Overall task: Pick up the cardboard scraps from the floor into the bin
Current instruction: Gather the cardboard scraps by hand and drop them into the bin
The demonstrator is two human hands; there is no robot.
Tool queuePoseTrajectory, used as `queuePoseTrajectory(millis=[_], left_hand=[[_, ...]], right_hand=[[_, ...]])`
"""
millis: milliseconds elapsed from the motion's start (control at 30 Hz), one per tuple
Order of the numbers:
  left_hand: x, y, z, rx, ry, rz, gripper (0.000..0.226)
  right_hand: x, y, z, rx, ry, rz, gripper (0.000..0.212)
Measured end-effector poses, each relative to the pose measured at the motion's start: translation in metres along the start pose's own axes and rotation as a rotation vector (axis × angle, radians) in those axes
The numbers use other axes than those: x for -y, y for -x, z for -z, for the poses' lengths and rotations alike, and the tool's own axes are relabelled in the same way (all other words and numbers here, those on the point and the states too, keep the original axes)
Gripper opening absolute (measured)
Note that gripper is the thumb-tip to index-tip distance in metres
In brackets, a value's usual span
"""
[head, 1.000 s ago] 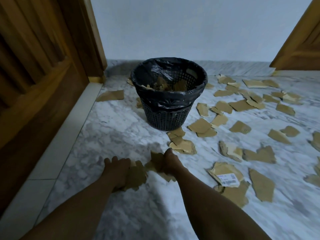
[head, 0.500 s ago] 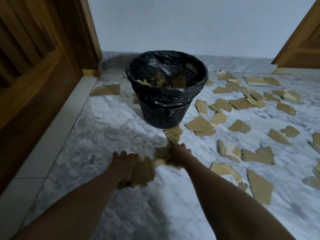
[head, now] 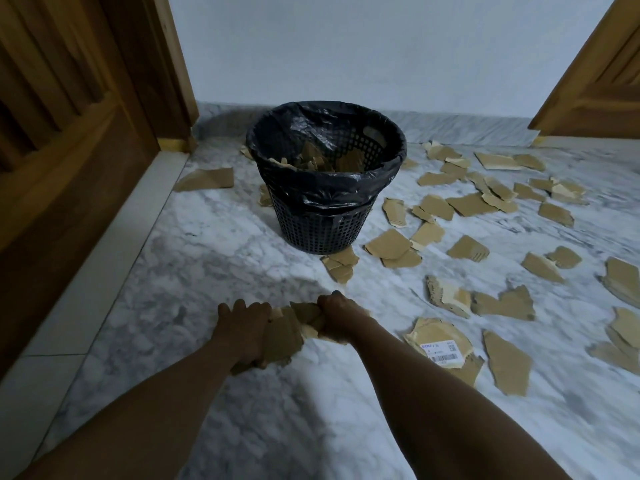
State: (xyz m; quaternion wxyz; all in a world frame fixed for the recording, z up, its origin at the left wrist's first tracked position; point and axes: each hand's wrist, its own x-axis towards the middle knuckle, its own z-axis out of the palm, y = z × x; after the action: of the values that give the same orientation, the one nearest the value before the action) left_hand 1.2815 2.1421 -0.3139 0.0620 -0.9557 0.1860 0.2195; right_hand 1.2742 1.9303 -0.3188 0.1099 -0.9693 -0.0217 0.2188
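Observation:
A black mesh bin (head: 325,223) with a black bag liner stands on the marble floor, with brown cardboard scraps inside. Just in front of it, low over the floor, my left hand (head: 244,329) grips a bunch of cardboard scraps (head: 282,336). My right hand (head: 337,318) grips more scraps right beside it, and the two bundles touch between my hands. Several loose scraps (head: 391,244) lie scattered over the floor to the right of the bin.
A wooden door (head: 65,133) and its frame stand along the left, another wooden door (head: 595,81) at the back right. A labelled scrap (head: 440,344) lies near my right forearm. One scrap (head: 207,180) lies left of the bin. A white wall closes the back.
My hands have drawn closer together, gathering the scraps between them. The small pile that lay ahead of my right hand is now in its grip.

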Motion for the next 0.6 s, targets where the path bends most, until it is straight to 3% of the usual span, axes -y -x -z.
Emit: queuePoseTrajectory(millis=[100, 233, 267, 367, 467, 533, 600], left_hand=[[0.001, -0.001, 0.001, -0.005, -0.012, -0.015, 0.084], [-0.002, -0.008, 0.002, 0.056, 0.005, -0.029, 0.09], [-0.005, -0.011, 0.003, 0.066, 0.001, -0.038, 0.087], [-0.019, -0.024, 0.014, 0.014, -0.086, -0.113, 0.078], [-0.039, -0.042, 0.031, -0.117, -0.204, -0.254, 0.068], [-0.057, -0.056, 0.036, -0.205, -0.249, -0.354, 0.053], [-0.075, -0.072, 0.039, -0.174, -0.255, -0.416, 0.035]], right_hand=[[-0.004, 0.001, 0.016, 0.004, -0.204, -0.072, 0.06], [-0.035, -0.002, 0.026, 0.03, -0.366, -0.327, 0.039], [-0.042, -0.001, 0.02, 0.036, -0.354, -0.358, 0.045], [-0.058, 0.0, -0.003, -0.005, -0.248, -0.346, 0.066], [-0.069, -0.002, 0.0, 0.019, -0.335, -0.352, 0.072], [-0.088, -0.006, 0.015, 0.12, -0.439, -0.376, 0.063], [-0.119, -0.008, 0.038, 0.19, -0.543, -0.41, 0.05]])
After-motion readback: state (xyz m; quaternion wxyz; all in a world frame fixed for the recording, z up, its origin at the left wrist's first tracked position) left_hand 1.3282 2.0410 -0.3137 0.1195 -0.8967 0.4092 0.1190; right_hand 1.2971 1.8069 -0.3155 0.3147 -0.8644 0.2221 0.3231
